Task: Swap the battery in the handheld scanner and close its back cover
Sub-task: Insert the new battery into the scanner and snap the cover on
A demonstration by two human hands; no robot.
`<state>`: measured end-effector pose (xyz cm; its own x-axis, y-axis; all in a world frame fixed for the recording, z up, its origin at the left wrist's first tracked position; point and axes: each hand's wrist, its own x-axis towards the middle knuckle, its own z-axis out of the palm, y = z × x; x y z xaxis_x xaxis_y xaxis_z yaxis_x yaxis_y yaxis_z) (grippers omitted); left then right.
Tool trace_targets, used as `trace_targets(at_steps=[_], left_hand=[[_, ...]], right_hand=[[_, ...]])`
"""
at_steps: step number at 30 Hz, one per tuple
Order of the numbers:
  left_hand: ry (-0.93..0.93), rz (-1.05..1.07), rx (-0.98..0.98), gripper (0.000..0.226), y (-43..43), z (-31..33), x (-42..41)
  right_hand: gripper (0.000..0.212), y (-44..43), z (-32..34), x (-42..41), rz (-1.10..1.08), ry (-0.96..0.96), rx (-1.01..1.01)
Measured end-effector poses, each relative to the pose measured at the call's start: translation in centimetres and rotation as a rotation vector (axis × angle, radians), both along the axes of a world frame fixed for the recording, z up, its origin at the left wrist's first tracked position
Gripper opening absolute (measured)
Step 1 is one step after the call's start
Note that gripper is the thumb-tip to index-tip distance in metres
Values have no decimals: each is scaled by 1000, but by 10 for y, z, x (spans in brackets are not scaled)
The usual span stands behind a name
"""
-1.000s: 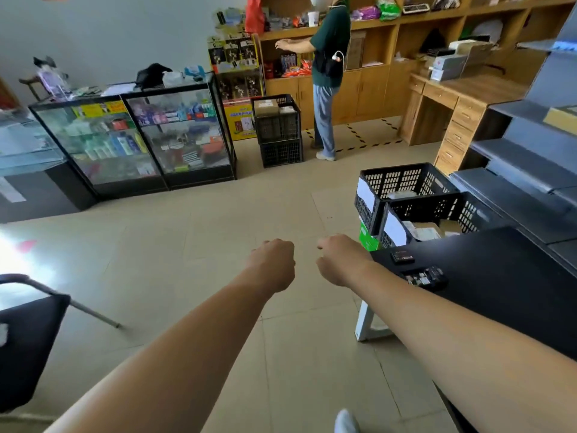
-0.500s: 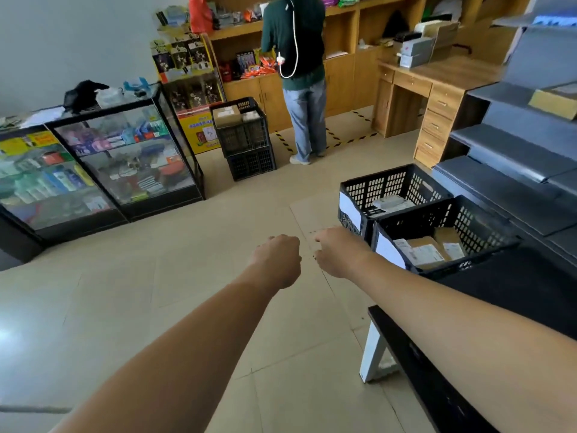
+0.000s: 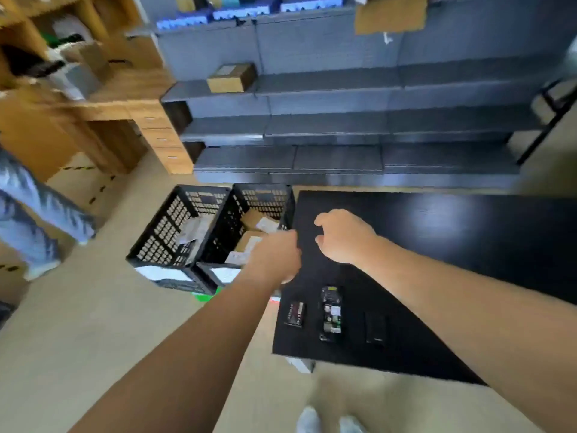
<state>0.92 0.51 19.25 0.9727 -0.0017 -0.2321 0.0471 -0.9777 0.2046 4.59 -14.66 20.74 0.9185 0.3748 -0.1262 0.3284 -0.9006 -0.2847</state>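
**Both hands empty above the black surface, scanner parts laid out below**

Beyond the left hand (image 3: 274,256) stand two black lattice-walled plastic crates (image 3: 175,232) side by side on the floor; the nearer one holds brown cardboard boxes (image 3: 249,237) with white labels, the farther one pale packets too blurred to name. The left hand is loosely curled, holding nothing, over the edge of the matte black surface (image 3: 452,245). The right hand (image 3: 342,237) hangs just beside it, fingers bent and apart, also empty.

Nearer the person than both hands, three flat oblong pieces lie in a row on the surface: a small dark battery (image 3: 295,314) with reddish print, the handheld scanner (image 3: 331,314) with its back open and labels showing, and a plain black back cover (image 3: 376,329), barely distinct from the surface. Grey stepped shelves (image 3: 327,126) rise beyond the hands, one carrying a cardboard box (image 3: 231,77). Motion blur smears the left edge.
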Motion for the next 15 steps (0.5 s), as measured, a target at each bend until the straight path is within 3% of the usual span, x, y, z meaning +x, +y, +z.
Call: trace_targets(at_steps=[3,8,11,15], left_hand=[[28,-149,-57,34,-42,-12,23],[175,-211,-145,33,-70,-55,20],[241,-153,-210,30,-61,-87,10],[276,81,-315,31,-23,-138,-10]], right_hand=[[33,-55,-15,-7,-251,32,-10],[32,-90,-61,-42,-446,173,55],[37,-77,-99,-56,-523,293,159],[21,-21,-152,-72,-525,460,262]])
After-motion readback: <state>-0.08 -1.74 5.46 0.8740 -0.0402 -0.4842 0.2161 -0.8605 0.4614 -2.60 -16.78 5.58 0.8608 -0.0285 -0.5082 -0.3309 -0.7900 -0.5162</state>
